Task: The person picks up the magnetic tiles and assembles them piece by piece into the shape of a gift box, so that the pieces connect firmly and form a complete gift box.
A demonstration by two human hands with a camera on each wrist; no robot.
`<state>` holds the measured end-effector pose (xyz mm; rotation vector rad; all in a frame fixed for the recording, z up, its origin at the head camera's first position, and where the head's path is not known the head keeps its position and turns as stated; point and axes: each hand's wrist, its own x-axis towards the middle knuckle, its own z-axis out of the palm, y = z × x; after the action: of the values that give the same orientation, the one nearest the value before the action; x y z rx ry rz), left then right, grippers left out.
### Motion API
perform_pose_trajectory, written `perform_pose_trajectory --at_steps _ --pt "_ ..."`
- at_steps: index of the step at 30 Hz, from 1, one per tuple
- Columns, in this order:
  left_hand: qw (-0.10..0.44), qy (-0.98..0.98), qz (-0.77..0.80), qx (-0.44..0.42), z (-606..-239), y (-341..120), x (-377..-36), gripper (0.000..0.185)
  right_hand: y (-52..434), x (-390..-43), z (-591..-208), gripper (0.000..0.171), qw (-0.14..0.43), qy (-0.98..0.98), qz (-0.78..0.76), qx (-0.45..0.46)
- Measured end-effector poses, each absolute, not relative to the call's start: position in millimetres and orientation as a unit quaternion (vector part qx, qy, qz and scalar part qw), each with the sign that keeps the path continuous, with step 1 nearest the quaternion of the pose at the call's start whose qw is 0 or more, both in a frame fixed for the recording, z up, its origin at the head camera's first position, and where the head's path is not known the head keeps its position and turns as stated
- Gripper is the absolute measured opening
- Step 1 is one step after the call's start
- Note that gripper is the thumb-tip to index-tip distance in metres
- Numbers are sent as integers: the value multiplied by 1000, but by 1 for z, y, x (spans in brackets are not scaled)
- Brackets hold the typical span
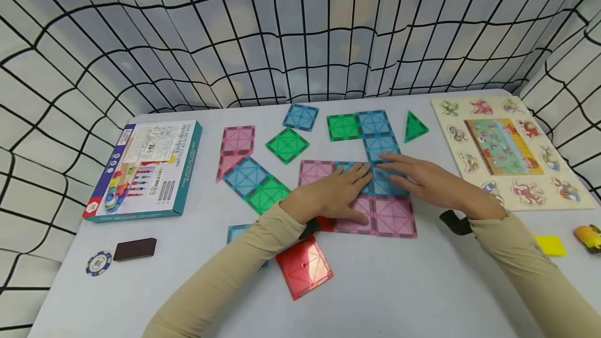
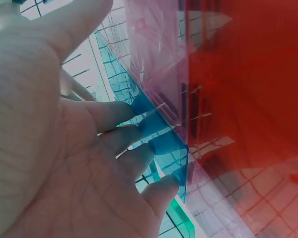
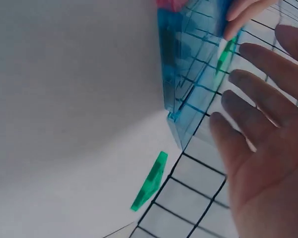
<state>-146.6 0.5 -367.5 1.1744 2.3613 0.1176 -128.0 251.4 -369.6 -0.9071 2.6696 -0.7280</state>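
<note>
1. Left hand [image 1: 335, 194] lies flat, fingers straight, grasping nothing, pressing the pink magnetic tile [image 1: 393, 216] cluster at table [image 1: 399, 286] centre.
2. Right hand [image 1: 424, 179] lies flat, fingers extended, on the blue magnetic tile [image 1: 386, 185].

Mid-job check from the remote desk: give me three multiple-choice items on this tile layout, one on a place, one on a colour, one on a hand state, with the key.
1. Where does the green triangle tile lie?
A. Between the blue tile column and the animal puzzle board
B. On top of the toy box
C. Under the left forearm

2. What colour is the square tile nearest the camera, beside the left forearm?
A. Green
B. Yellow
C. Red

3. How does the left hand lie?
A. Curled into a fist in the air
B. Flat, with straight fingers pressing on the tiles
C. Pinching the poker chip

Key: 1 A, the triangle sits right of the blue tile column and left of the animal puzzle board. 2 C, the red tile lies closest. 3 B, the head view shows its fingers stretched out over pink and blue tiles.
</note>
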Motion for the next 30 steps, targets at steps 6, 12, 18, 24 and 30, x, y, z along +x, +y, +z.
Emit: perform_pose_trajectory --at_steps 6,12,18,24,30 --pt "240 873 19 424 -365 -7 -137 91 240 -141 -374 56 174 910 -226 -299" --pt "239 875 15 420 -358 -19 -131 88 225 -146 -373 63 178 917 -207 -290" --pt "240 874 25 421 -359 -24 -130 86 206 -156 -375 70 176 931 -184 -260" --pt "214 882 72 413 -355 -49 -128 73 217 -159 -377 69 184 925 -218 -250" --pt "162 919 131 335 -342 -125 -116 77 218 -141 -370 63 172 914 -222 -294"
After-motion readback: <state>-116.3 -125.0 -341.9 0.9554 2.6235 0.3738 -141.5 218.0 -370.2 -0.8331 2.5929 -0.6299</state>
